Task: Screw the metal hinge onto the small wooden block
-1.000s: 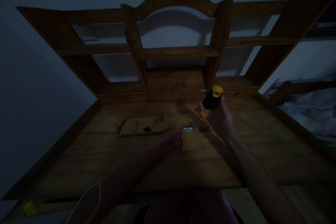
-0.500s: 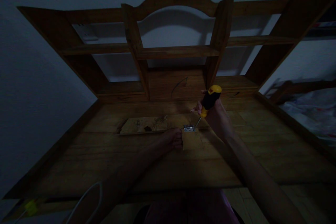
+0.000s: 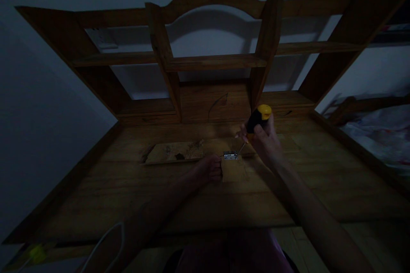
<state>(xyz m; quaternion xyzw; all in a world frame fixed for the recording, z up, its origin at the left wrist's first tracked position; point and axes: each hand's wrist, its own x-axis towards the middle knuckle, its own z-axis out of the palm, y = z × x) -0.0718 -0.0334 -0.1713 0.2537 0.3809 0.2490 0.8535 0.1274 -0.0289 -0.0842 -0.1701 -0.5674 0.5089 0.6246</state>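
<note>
My right hand (image 3: pixel 264 138) is wrapped round the yellow and black handle of a screwdriver (image 3: pixel 256 121). Its shaft slants down to the left, and the tip meets the right end of a small silver hinge (image 3: pixel 230 155). The hinge lies along the far edge of a small pale wooden block (image 3: pixel 232 170) on the desk. My left hand (image 3: pixel 209 168) has its fingers closed against the block's left side, steadying it. The fingertips of the left hand are partly hidden in the dim light.
The wooden desk top (image 3: pixel 128 196) spreads around both hands. A rough, damaged wood strip (image 3: pixel 174 152) lies behind my left hand. At the back rises a wooden shelf unit (image 3: pixel 216 63). A white cable (image 3: pixel 107 239) loops at the lower left; wrapped bedding (image 3: pixel 381 132) is at right.
My right hand has turned the screwdriver handle, showing its yellow end from another side. The screwdriver tip stays at the hinge, and my left hand keeps its place at the block.
</note>
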